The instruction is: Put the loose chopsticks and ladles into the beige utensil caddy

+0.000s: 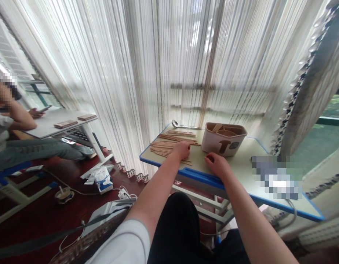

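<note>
My left hand [182, 149] rests over a spread of thin wooden chopsticks [161, 147] on the left part of a small desk. Its fingers are curled closed, and what lies inside them is hidden. Paler sticks [183, 133] lie in a bunch just behind the brown ones. By the desk's front edge, my right hand [217, 165] is loosely closed, with nothing visible in the hollow of its fingers. Directly behind it stands a pinkish-white bin [212, 142] with dark printing. Some flat wooden pieces [218, 128] show inside the bin.
A slotted metal ladle [175, 124] lies at the desk's back edge. A blurred-out object [276, 178] sits on the right. Blue trim edges the desk [246, 176]. Sheer curtains hang behind. At left, a person [12, 121] holds a phone at another table [51, 119].
</note>
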